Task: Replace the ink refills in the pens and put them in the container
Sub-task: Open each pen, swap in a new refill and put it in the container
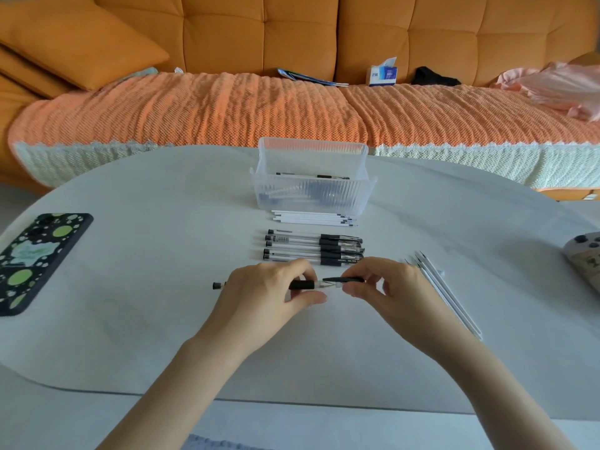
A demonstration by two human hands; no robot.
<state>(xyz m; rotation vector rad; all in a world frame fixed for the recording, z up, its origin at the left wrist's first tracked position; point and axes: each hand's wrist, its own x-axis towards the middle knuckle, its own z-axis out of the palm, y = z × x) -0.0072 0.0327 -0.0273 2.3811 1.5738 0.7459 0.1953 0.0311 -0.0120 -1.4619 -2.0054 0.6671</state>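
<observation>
At the far left of the worktop (162, 336) a phone (35, 261) in a spotted case is laid well apart from the work, probably to keep it out of the way. Toward the middle, the pen (302, 285) is held level and its barrel is gripped by the left hand (266, 293), whose fingers (302, 266) are curled round the black grip section so that the body is steadied. Beyond the hands, a row of pens (311, 251) is lined up, and white refills (311, 219) are laid just in front of the clear container (313, 190), where a few pens are already stored. The black cap (349, 280) is pinched by the right hand (389, 287), fingers closed on it; whether it is being pulled off or pushed on cannot be told. Further right, more refills (448, 297) are set within easy reach.
</observation>
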